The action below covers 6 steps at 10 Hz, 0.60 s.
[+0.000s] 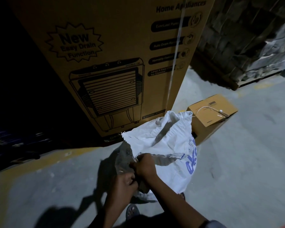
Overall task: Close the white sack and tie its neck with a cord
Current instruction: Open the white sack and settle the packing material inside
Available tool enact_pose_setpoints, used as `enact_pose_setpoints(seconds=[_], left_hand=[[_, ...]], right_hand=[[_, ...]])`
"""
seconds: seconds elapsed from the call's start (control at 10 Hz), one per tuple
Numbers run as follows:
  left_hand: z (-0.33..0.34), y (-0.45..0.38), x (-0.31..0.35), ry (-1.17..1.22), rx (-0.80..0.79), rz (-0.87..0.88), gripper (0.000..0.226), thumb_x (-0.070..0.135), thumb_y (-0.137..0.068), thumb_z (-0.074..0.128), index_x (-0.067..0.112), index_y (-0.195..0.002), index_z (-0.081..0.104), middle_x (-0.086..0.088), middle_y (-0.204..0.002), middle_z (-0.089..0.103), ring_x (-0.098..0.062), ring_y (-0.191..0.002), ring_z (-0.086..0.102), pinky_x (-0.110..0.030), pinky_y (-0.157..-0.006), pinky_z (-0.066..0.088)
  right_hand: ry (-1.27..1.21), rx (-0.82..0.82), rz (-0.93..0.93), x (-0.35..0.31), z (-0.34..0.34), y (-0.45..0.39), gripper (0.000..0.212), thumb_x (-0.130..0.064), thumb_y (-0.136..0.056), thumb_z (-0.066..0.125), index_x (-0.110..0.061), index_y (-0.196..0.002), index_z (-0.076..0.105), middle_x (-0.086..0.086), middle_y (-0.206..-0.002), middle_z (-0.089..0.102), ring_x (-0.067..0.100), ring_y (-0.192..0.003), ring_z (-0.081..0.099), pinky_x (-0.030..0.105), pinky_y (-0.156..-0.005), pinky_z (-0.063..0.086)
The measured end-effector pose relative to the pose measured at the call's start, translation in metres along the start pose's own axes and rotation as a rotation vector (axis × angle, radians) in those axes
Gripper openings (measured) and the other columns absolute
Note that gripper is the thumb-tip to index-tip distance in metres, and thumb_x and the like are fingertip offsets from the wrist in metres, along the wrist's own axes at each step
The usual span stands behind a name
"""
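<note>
The white sack with blue print stands on the floor in front of me, its frayed mouth loose and spread upward. My right hand is closed on gathered sack fabric at the near edge. Just below and left of it, my left hand also grips bunched fabric. The two fists touch. I cannot make out a cord in either hand; the spot between them is dark and blurred.
A tall brown appliance carton stands right behind the sack. A small cardboard box with a thin white string on top lies at the right. Wrapped pallet goods fill the far right. My sandalled foot is on the grey floor.
</note>
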State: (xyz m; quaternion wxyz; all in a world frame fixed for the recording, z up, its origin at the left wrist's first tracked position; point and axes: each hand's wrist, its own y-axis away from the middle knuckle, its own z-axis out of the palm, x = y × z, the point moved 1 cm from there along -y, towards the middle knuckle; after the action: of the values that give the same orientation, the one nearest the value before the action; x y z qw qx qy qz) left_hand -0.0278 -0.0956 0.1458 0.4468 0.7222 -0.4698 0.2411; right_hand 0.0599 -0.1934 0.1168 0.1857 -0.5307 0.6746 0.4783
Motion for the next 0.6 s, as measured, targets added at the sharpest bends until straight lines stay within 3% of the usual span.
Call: enact_pose_setpoints(seconds=[0.1, 0.2, 0.3, 0.4, 0.5, 0.6], left_hand=[[0.003, 0.003, -0.003, 0.107, 0.037, -0.064, 0.014, 0.005, -0.084, 0.076, 0.016, -0.09, 0.082, 0.0, -0.086, 0.081, 0.001, -0.078, 0.072, -0.014, -0.07, 0.054], [-0.005, 0.005, 0.003, 0.074, 0.166, -0.022, 0.033, 0.038, -0.081, 0.08, 0.029, -0.113, 0.077, 0.012, -0.098, 0.079, 0.011, -0.086, 0.07, -0.016, -0.076, 0.056], [-0.017, -0.006, 0.02, 0.099, 0.234, -0.028, 0.015, 0.037, -0.089, 0.072, 0.028, -0.098, 0.081, 0.0, -0.08, 0.079, 0.01, -0.066, 0.065, -0.008, -0.06, 0.047], [-0.026, -0.048, 0.043, 0.072, 0.218, -0.111, 0.043, 0.043, -0.091, 0.068, 0.004, -0.074, 0.074, -0.017, -0.068, 0.07, -0.008, -0.06, 0.059, -0.019, -0.053, 0.042], [-0.021, -0.079, 0.05, 0.036, 0.048, -0.235, 0.052, 0.057, -0.08, 0.075, 0.006, -0.087, 0.075, -0.013, -0.074, 0.069, -0.013, -0.066, 0.061, -0.022, -0.056, 0.045], [-0.002, -0.102, 0.058, -0.07, -0.226, -0.382, 0.112, 0.063, -0.058, 0.089, 0.012, -0.148, 0.044, -0.011, -0.145, 0.055, -0.027, -0.126, 0.058, -0.03, -0.095, 0.051]], right_hand=[[-0.118, 0.023, 0.147, 0.007, -0.003, -0.005, 0.055, 0.001, -0.072, 0.074, -0.019, -0.045, 0.03, 0.0, -0.045, 0.034, 0.013, -0.042, 0.035, 0.026, -0.046, 0.029], [-0.37, 0.04, 0.298, 0.011, -0.012, -0.015, 0.024, 0.009, -0.07, 0.065, -0.005, -0.058, 0.05, 0.011, -0.054, 0.046, 0.021, -0.044, 0.046, 0.026, -0.045, 0.035], [-0.356, 0.017, 0.248, 0.009, -0.013, -0.018, 0.017, 0.011, -0.07, 0.06, -0.003, -0.061, 0.056, 0.012, -0.055, 0.047, 0.019, -0.044, 0.045, 0.025, -0.046, 0.034], [-0.11, 0.016, 0.02, 0.006, -0.009, -0.007, 0.049, 0.01, -0.075, 0.056, -0.02, -0.042, 0.037, -0.013, -0.039, 0.039, 0.002, -0.038, 0.032, 0.022, -0.044, 0.028], [0.073, -0.003, -0.141, 0.013, -0.003, 0.005, 0.051, 0.009, -0.081, 0.056, -0.024, -0.044, 0.043, -0.012, -0.041, 0.046, 0.0, -0.037, 0.038, 0.016, -0.047, 0.029], [0.276, -0.084, -0.32, 0.019, -0.002, 0.022, 0.01, 0.002, -0.09, 0.064, 0.004, -0.094, 0.073, 0.019, -0.094, 0.075, 0.019, -0.08, 0.07, 0.024, -0.075, 0.051]])
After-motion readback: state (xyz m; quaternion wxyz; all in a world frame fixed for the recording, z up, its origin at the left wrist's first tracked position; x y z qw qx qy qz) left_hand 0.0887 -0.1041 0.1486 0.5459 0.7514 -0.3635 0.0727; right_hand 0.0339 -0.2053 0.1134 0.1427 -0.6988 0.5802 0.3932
